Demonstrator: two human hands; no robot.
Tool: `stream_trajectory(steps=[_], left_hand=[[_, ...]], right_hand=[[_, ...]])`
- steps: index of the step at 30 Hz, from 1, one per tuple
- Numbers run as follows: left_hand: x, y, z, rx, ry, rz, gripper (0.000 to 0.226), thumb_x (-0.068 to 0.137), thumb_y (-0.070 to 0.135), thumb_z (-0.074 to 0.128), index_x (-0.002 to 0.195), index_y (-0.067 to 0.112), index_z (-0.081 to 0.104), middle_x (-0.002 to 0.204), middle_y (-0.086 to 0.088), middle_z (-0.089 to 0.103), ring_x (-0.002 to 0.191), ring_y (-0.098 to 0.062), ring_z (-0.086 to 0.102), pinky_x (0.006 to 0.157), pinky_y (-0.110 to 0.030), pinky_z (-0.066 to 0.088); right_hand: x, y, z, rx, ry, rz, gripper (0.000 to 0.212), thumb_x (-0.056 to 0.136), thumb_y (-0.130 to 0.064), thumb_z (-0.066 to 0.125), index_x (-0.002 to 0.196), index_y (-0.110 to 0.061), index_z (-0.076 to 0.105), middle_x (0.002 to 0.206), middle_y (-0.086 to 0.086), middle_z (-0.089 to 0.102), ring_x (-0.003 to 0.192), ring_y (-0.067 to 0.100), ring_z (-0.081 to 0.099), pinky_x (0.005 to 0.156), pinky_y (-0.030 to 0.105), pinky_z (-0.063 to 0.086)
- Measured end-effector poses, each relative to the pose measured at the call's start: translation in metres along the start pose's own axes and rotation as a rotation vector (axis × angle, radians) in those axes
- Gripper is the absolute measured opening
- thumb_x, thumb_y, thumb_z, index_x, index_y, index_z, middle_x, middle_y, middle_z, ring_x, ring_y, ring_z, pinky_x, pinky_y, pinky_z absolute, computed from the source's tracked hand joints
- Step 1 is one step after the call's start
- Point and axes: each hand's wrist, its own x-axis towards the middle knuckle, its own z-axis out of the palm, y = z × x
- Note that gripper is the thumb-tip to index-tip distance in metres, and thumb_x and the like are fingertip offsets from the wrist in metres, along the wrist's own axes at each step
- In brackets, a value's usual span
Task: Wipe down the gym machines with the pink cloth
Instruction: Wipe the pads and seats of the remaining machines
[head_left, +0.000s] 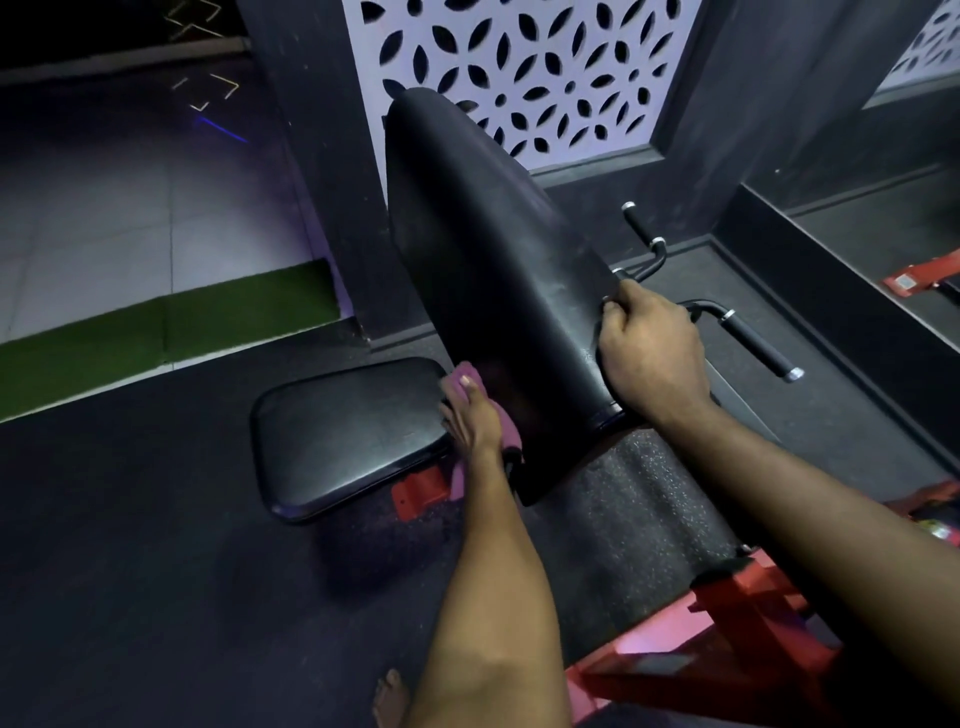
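Pressing the pink cloth (460, 376) flat on the left side of the tall black back pad (493, 260), the left hand (472, 418) has its fingers straight and close together. The cloth sits between that hand and the pad, low down, and one end hangs below the wrist. The right hand (652, 353) is on the other side of the pad, with its fingers curled tight over the edge. A flat black seat pad (348, 436) sits just left of the cloth (it looks shiny). Under both pads is a red frame (727, 613). Black handles (758, 343) with silver ends stick out behind the right hand. The floor (156, 519) is dark, and a bare foot (389, 696) stands on it at the bottom.
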Motion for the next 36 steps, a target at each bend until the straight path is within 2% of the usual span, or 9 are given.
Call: stream_trajectory(steps=[6,10,15,20,23,25,28,31,36], left_hand=[[-0.02,0.039,-0.01,-0.047,0.085,0.29,0.033,0.108,0.038,0.031,0.13,0.022,0.051,0.141,-0.011,0.046,0.131,-0.03,0.042,0.105,-0.047,0.032],[-0.049,0.05,-0.028,-0.134,-0.032,0.515,0.053,0.095,0.053,0.026,0.119,0.016,0.055,0.12,-0.006,0.055,0.115,-0.023,0.049,0.099,-0.036,0.036],[-0.093,0.075,-0.08,-0.315,-0.28,0.597,0.028,0.103,0.041,0.033,0.109,0.026,0.056,0.105,0.001,0.06,0.098,-0.007,0.059,0.094,-0.028,0.046],[-0.115,0.099,-0.13,-0.431,-0.5,0.515,0.025,0.109,0.032,0.038,0.109,0.02,0.059,0.098,0.003,0.07,0.092,-0.002,0.067,0.089,-0.027,0.052],[-0.124,0.114,-0.154,-0.472,-0.667,0.451,0.042,0.101,0.047,0.05,0.119,0.01,0.056,0.107,-0.016,0.074,0.103,-0.035,0.069,0.096,-0.054,0.055],[-0.121,0.12,-0.173,-0.404,-0.72,0.494,0.059,0.098,0.057,0.054,0.129,0.008,0.048,0.121,-0.032,0.063,0.113,-0.047,0.062,0.101,-0.066,0.048],[-0.099,0.129,-0.206,-0.052,-0.602,0.776,0.03,0.098,0.058,0.042,0.113,0.033,0.051,0.121,-0.012,0.056,0.115,-0.023,0.057,0.106,-0.054,0.045],[-0.082,0.143,-0.236,0.132,-0.677,0.81,0.03,0.095,0.058,0.049,0.111,0.033,0.056,0.111,0.006,0.066,0.105,-0.011,0.063,0.099,-0.045,0.051],[-0.07,0.154,-0.27,0.313,-0.891,0.912,0.058,0.074,0.061,0.074,0.119,0.03,0.052,0.106,0.004,0.067,0.094,-0.011,0.069,0.08,-0.029,0.058]], right_hand=[[-0.001,0.002,0.0,0.061,0.004,0.045,0.021,0.098,-0.031,0.044,0.083,-0.021,0.054,0.078,-0.006,0.056,0.077,0.023,0.053,0.068,0.033,0.036],[-0.004,-0.001,-0.005,0.076,0.024,0.065,0.022,0.098,-0.03,0.046,0.084,-0.017,0.058,0.082,0.001,0.06,0.079,0.028,0.056,0.069,0.035,0.039],[-0.019,-0.011,-0.022,0.095,0.006,-0.063,0.025,0.088,-0.017,0.053,0.106,-0.017,0.071,0.11,0.008,0.072,0.108,0.034,0.062,0.093,0.044,0.05],[-0.036,-0.04,-0.035,0.322,-0.446,-0.296,0.068,0.071,-0.026,0.062,0.138,-0.04,0.054,0.139,-0.006,0.062,0.133,0.013,0.055,0.12,0.046,0.033],[-0.054,-0.059,-0.046,0.514,-0.657,-0.251,0.051,0.087,0.001,0.067,0.134,-0.017,0.056,0.127,-0.005,0.065,0.115,-0.006,0.06,0.106,0.02,0.043],[-0.067,-0.074,-0.05,0.568,-0.629,-0.194,0.027,0.092,0.005,0.065,0.118,-0.005,0.064,0.109,0.003,0.069,0.095,0.0,0.064,0.092,0.022,0.051],[-0.089,-0.097,-0.05,0.556,-0.489,-0.097,0.026,0.083,-0.025,0.071,0.1,-0.006,0.068,0.094,0.022,0.071,0.083,0.022,0.065,0.085,0.05,0.056],[-0.102,-0.106,-0.044,0.439,-0.415,-0.037,0.048,0.072,-0.052,0.064,0.092,-0.008,0.066,0.088,0.018,0.071,0.078,0.031,0.066,0.081,0.057,0.054],[-0.127,-0.142,-0.055,0.374,-0.26,0.018,0.032,0.1,-0.033,0.059,0.097,-0.003,0.068,0.085,0.017,0.071,0.074,0.016,0.058,0.074,0.049,0.053]])
